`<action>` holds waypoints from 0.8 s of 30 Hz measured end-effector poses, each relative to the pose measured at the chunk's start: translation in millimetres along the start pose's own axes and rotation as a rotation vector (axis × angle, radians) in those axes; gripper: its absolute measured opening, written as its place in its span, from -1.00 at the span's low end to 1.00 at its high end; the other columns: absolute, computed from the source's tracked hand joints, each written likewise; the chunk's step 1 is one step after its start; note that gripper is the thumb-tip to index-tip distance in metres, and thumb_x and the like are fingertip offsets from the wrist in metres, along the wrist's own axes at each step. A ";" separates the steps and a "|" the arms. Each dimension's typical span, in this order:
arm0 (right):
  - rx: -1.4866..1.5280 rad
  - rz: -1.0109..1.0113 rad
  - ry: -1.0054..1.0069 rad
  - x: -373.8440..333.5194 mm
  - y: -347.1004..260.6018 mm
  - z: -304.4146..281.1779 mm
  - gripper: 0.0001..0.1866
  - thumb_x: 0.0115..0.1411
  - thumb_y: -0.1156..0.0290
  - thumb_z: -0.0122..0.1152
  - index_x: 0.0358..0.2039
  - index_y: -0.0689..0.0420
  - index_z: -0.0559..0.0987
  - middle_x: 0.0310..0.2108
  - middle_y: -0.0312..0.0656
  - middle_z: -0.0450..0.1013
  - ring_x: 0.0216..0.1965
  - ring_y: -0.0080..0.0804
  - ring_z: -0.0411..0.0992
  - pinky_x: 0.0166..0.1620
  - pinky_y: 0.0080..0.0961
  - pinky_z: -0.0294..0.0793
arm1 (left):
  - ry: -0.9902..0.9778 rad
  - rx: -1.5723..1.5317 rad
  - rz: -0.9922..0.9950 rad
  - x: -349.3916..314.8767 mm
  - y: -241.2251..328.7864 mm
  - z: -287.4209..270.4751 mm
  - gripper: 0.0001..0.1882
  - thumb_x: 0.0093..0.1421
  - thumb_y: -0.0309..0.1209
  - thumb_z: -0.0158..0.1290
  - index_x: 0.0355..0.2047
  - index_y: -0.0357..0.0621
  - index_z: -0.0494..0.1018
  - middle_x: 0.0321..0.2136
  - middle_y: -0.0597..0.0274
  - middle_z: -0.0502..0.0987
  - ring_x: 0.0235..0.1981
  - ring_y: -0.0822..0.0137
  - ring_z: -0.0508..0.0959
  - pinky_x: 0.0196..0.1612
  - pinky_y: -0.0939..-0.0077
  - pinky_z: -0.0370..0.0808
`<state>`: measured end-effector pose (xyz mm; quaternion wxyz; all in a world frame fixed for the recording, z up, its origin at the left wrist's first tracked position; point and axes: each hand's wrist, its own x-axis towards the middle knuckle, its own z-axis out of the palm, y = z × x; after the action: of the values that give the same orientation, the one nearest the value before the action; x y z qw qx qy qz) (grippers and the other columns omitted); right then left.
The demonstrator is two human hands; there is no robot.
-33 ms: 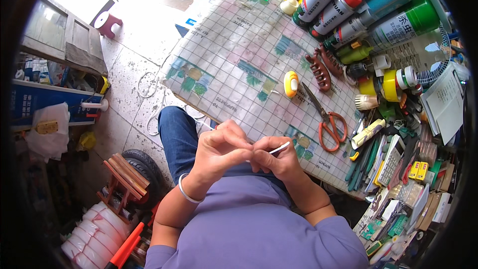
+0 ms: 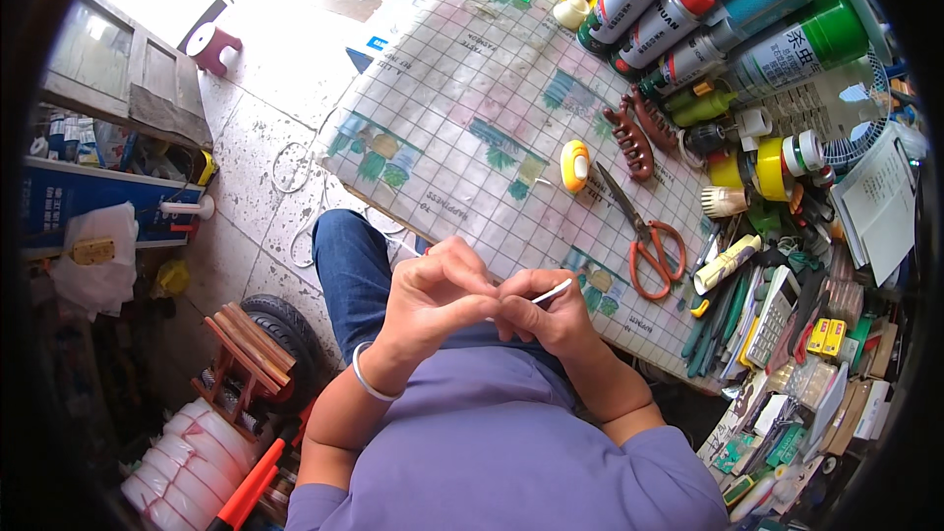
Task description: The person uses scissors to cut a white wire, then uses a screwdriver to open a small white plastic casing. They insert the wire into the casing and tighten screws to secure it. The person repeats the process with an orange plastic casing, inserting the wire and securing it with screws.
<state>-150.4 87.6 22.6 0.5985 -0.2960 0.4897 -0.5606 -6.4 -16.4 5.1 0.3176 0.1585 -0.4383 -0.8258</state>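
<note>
Your two hands meet in front of the near edge of the table [image 2: 433, 123]. Right hand [image 2: 546, 315]: the grip pinches a white cord [image 2: 556, 290], whose short end projects past your fingers. Left hand [image 2: 438, 287]: your thumb and fingertips are pressed together against those of the right; what lies between them is hidden. A white strand [image 2: 406, 246] also shows beyond your left knuckles; whether it joins the cord cannot be told. Toward the table's near edge lie orange-handled scissors [image 2: 641, 228], with a yellow-and-white gadget [image 2: 574, 166] to their left and a brown hair clip [image 2: 629, 144] beyond. Spray cans [image 2: 654, 31] crowd the far right corner.
</note>
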 end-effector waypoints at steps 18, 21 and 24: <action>0.069 -0.238 0.111 7.1 2.8 3.3 -0.78 0.21 0.41 0.19 -0.21 0.18 0.39 -0.37 -0.12 0.50 -0.47 -0.62 0.39 -0.41 -0.71 0.40 | 0.132 -0.030 -0.030 7.7 1.8 -2.6 -0.89 0.25 -0.48 0.02 -0.27 -0.27 0.47 -0.38 0.33 0.34 -0.45 0.55 0.31 -0.34 0.73 0.27; -0.039 -0.265 0.148 10.4 8.7 1.0 -0.83 0.25 0.39 0.14 -0.26 0.19 0.40 -0.40 -0.11 0.51 -0.52 -0.63 0.40 -0.44 -0.73 0.41 | 0.215 0.118 0.023 10.3 2.6 -3.8 -0.81 0.18 -0.52 0.06 -0.18 -0.28 0.45 -0.39 0.33 0.33 -0.46 0.55 0.29 -0.33 0.70 0.26; -0.226 -0.159 0.163 9.6 0.2 -1.0 -0.87 0.24 0.41 0.15 -0.31 0.21 0.47 -0.46 -0.20 0.51 -0.53 -0.66 0.42 -0.47 -0.76 0.38 | 0.344 0.915 0.402 14.9 19.9 2.0 -0.60 -0.02 -0.64 0.13 -0.10 -0.22 0.46 -0.39 0.27 0.36 -0.46 0.46 0.33 -0.27 0.61 0.28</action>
<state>-152.3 78.5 19.6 0.4732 -0.3530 0.5716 -0.5698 -11.0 -33.4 22.8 0.4354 0.3271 -0.7172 -0.4349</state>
